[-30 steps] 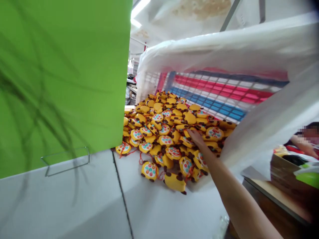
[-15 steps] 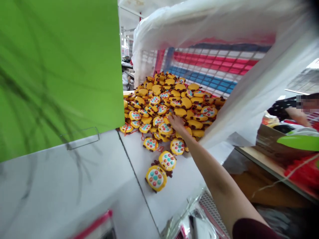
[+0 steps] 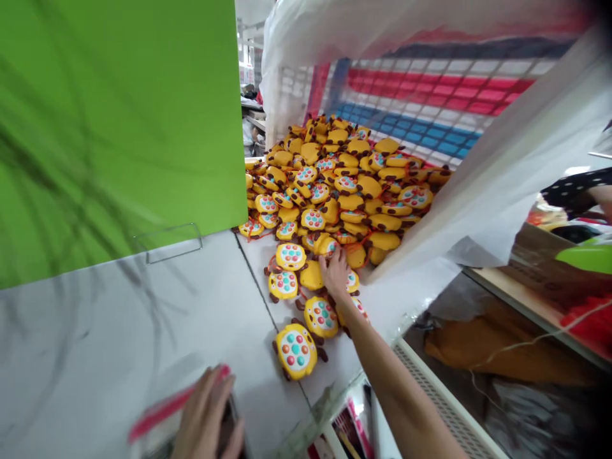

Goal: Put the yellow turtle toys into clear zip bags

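A large heap of yellow toys (image 3: 351, 201) with brown feet and white, dotted faces fills the lined bin and spills onto the white table (image 3: 109, 357). My right hand (image 3: 335, 271) reaches to the front of the heap, fingers curled at a yellow toy (image 3: 326, 245); its grip is partly hidden. Nearer me, a toy (image 3: 296, 349) lies dotted side up beside another one (image 3: 320, 316). At the bottom edge my left hand (image 3: 208, 414) rests with fingers somewhat apart over a pink-edged clear case (image 3: 160, 414), which it touches or hovers over.
A green panel (image 3: 119, 127) with a wire handle stands at the left. White plastic sheeting (image 3: 478, 185) drapes the bin's mesh frame. On the right are a shelf with a brown box (image 3: 540, 255) and a person's dotted sleeve (image 3: 574, 191). Packaged items lie below the table edge.
My right hand has drawn back toward me from the heap, and more toys lie spread at its front. My left hand has come into view at the bottom. The view has shifted slightly.
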The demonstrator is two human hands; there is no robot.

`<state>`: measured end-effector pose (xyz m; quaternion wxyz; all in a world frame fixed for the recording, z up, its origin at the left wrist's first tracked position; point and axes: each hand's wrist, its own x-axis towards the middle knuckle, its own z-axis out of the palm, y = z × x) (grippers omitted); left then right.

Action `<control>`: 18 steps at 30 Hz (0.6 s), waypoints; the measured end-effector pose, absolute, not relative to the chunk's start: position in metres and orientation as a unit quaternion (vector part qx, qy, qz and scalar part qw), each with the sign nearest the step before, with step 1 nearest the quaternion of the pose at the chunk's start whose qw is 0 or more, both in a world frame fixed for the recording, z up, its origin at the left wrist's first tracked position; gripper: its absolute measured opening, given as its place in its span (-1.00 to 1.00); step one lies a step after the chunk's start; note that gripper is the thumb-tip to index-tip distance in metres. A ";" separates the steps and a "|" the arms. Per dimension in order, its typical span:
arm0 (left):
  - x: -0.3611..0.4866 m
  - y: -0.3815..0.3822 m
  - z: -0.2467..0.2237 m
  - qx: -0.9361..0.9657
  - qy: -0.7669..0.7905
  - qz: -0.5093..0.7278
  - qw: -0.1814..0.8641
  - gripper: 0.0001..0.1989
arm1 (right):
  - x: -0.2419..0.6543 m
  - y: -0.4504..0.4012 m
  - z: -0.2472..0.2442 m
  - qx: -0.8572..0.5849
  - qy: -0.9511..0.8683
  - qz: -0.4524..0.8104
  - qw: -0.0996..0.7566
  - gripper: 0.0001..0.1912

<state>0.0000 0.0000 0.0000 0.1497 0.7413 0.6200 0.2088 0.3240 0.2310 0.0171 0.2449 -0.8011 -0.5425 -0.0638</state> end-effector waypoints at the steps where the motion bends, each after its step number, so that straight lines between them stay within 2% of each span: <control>1: 0.016 0.006 0.006 0.767 0.588 0.205 0.154 -0.54 | 0.313 0.232 0.015 -0.799 -0.544 -0.060 0.249 -0.35; 4: 0.063 0.026 0.020 0.799 0.556 0.176 0.151 -0.43 | 0.301 0.219 0.027 -0.780 -0.570 -0.051 0.254 -0.40; 6: 0.087 0.039 0.023 0.815 0.535 0.150 0.164 -0.30 | 0.311 0.192 0.041 -0.760 -0.592 -0.060 0.261 -0.49; 8: 0.103 0.051 0.021 0.824 0.525 0.123 0.176 -0.25 | 0.327 0.154 0.047 -0.751 -0.587 -0.079 0.292 -0.55; 11: 0.114 0.063 0.014 0.834 0.510 0.108 0.182 -0.26 | 0.346 0.098 0.031 -0.788 -0.493 -0.056 0.365 -0.51; 13: 0.118 0.068 0.011 0.841 0.497 0.117 0.178 -0.29 | 0.342 0.077 0.010 -0.797 -0.481 -0.029 0.365 -0.47; 18: 0.104 0.074 0.023 0.822 0.521 0.147 0.176 -0.40 | 0.285 0.081 -0.018 -0.761 -0.537 0.019 0.363 -0.56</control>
